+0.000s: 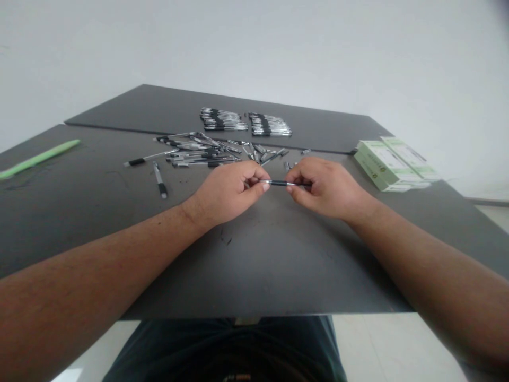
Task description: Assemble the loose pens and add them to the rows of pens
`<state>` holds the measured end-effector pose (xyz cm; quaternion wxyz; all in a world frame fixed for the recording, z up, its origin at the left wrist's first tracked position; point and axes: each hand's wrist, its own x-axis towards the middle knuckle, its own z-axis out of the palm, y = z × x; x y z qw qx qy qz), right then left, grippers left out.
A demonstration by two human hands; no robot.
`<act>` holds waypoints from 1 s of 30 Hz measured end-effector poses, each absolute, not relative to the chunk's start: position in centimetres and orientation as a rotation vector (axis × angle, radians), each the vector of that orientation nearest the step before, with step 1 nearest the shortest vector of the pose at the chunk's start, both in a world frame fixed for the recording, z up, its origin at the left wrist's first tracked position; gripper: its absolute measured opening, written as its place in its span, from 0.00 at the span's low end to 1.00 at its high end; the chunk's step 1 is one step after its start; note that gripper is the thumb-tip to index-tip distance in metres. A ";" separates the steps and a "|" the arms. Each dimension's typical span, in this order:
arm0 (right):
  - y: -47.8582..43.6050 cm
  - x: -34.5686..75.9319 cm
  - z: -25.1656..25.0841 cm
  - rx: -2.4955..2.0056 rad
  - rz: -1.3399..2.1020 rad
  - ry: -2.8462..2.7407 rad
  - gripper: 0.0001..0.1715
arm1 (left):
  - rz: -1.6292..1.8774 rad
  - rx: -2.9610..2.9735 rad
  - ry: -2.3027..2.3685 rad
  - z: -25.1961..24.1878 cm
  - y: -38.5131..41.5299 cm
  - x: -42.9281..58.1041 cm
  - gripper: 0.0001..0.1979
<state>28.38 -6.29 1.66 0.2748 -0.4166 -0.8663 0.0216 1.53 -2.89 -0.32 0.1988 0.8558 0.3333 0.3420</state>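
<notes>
Between my two hands a pen (278, 182) with a black grip is held level above the dark table. My left hand (234, 188) pinches its left end between thumb and fingers. The right end is pinched by my right hand (324, 185), whose fingers hide part of it. Just beyond my hands lies a loose heap of pens (199, 154) with black grips. Several small caps or pen parts (260, 154) are scattered at its right side. One short pen piece (160, 180) lies apart, left of my left hand.
Two neat stacks of pens, a left stack (225, 120) and a right stack (270, 125), lie at the back of the grey table (254, 265). Green and white boxes (392, 164) stand at the right. A long green object (42, 158) lies at the far left.
</notes>
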 end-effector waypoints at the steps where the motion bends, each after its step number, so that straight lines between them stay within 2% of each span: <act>1: -6.3 28.4 1.7 -1.121 0.063 -2.325 0.02 | 0.953 2.398 0.930 -0.3 -2.9 1.5 0.10; 7: -6.3 28.4 1.9 -1.133 0.091 -2.360 0.03 | 0.938 2.453 0.938 -0.3 -2.7 1.4 0.10; 14: -6.0 28.6 2.0 -1.158 0.184 -2.439 0.17 | 0.924 2.505 0.902 -0.1 -2.7 1.3 0.08; 16: -6.1 28.6 2.0 -1.164 0.203 -2.412 0.16 | 0.920 2.500 0.905 -0.1 -2.8 1.3 0.08; 20: -6.3 28.4 2.0 -1.174 0.242 -2.338 0.06 | 0.910 2.472 0.930 -0.2 -2.8 1.4 0.08; 24: -6.3 28.5 2.0 -1.177 0.206 -2.353 0.02 | 0.916 2.470 0.931 -0.2 -2.7 1.4 0.09; 28: -6.1 28.6 2.0 -1.150 0.179 -2.419 0.11 | 0.921 2.476 0.931 -0.2 -2.6 1.3 0.09; 30: -6.2 28.6 2.1 -1.161 0.195 -2.408 0.11 | 0.923 2.477 0.922 -0.2 -2.7 1.3 0.09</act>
